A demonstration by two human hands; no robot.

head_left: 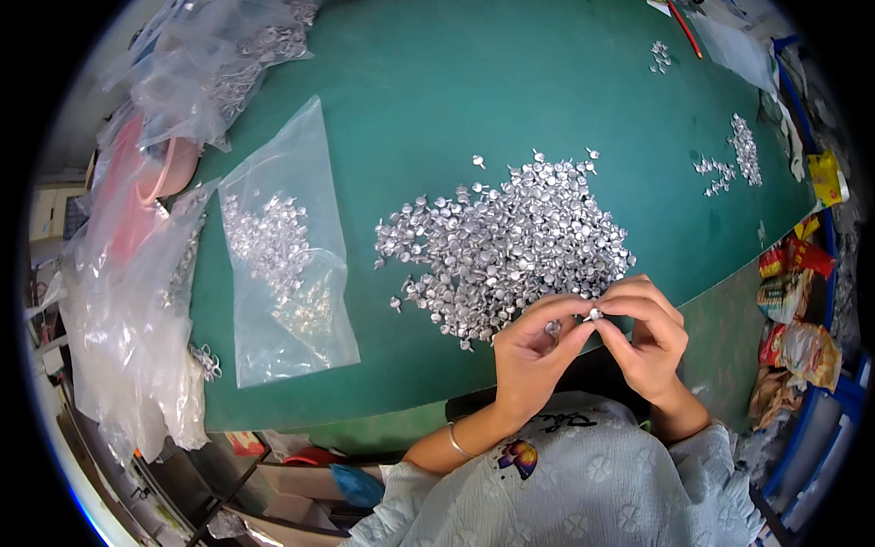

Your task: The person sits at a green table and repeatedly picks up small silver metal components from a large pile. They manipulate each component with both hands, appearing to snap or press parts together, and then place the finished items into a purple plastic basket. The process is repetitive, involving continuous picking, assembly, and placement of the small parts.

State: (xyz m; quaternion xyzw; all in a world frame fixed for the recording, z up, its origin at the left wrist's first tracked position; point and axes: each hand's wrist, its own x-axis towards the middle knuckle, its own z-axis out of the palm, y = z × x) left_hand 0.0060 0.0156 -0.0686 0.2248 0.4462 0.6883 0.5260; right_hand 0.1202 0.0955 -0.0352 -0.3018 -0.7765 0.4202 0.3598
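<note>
A large heap of small silvery metal pieces (519, 242), each with a round head and a short stem, lies on the green table (392, 82). At the heap's near right edge my two hands meet, fingertips almost touching. Between them is one small round-headed metal piece (595, 314). My left hand (533, 356), a bangle on its wrist, pinches it with thumb and forefinger. From the other side my right hand (649, 337) pinches the same piece. Another silvery piece shows inside the curl of my left hand; whether it is held there I cannot tell.
Left of the heap lies a clear plastic bag (287, 333) with similar pieces inside. More filled bags (137, 337) and a pink basket (173, 169) crowd the left edge. Small groups of pieces (746, 150) and a red pen (686, 32) lie at the far right.
</note>
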